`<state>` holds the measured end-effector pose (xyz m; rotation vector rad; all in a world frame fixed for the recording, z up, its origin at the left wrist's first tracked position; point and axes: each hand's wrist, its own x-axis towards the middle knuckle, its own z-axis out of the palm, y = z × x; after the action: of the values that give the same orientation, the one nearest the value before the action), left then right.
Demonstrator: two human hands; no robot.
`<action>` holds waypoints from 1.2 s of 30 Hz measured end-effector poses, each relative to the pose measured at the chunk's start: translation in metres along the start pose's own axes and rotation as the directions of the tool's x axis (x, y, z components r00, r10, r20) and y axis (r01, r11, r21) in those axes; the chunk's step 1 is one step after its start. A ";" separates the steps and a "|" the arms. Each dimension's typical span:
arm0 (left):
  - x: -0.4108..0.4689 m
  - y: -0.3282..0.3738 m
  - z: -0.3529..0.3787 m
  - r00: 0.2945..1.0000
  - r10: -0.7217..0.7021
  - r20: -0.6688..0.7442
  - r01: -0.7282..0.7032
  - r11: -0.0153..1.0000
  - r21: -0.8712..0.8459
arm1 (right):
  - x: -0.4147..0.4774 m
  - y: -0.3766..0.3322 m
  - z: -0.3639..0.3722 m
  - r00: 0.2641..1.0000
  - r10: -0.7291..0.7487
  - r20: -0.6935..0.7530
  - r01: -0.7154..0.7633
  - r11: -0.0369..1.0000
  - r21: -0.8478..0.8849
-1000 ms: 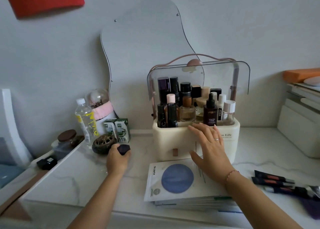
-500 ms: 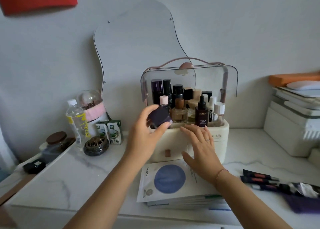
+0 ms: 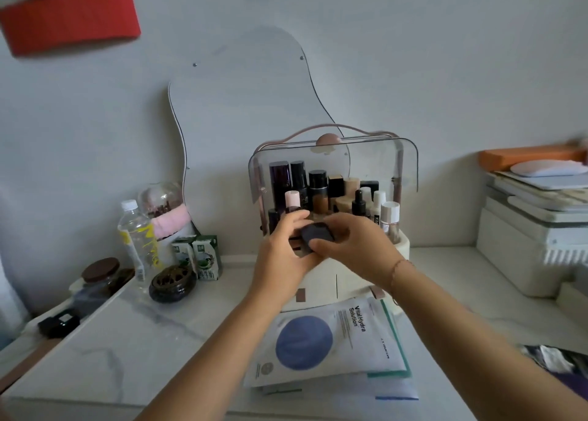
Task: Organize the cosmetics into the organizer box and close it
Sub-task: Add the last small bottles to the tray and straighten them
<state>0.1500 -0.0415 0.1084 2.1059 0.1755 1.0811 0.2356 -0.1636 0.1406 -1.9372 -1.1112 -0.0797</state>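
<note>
Both hands pinch the small dark compact [image 3: 316, 235] between them, left hand [image 3: 281, 255] under its near side and right hand [image 3: 356, 245] over its far side, just before the organizer box [image 3: 321, 280] front rim, bottles immediately behind

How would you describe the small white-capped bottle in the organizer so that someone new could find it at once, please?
Start at the cream organizer box with its raised clear lid, in front of the wavy mirror. Look at the front row's far right end, above the right hand. The clear bottle there has a broad white cap, unlike the dark dropper bottle nearby.
</note>
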 end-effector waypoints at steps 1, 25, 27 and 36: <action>0.000 0.000 0.001 1.000 0.025 -0.016 -0.025 1.000 0.012 | 0.005 -0.004 0.000 1.000 0.013 0.019 -0.013 1.000 -0.028; -0.037 -0.067 -0.020 0.999 0.045 -0.027 -0.042 0.990 0.132 | 0.067 -0.026 -0.002 0.918 0.093 0.385 0.169 0.787 -0.593; -0.037 -0.067 -0.019 0.998 0.056 -0.028 -0.052 0.991 0.120 | 0.068 -0.027 0.001 0.895 0.120 0.429 0.196 0.760 -0.620; -0.037 -0.072 -0.021 0.998 0.068 0.002 -0.068 0.993 0.093 | 0.062 -0.026 0.006 0.867 0.090 0.490 0.293 0.705 -0.646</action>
<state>0.1254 0.0052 0.0434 2.2088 0.1580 1.1336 0.2515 -0.1118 0.1815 -2.6784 -1.7186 -0.0864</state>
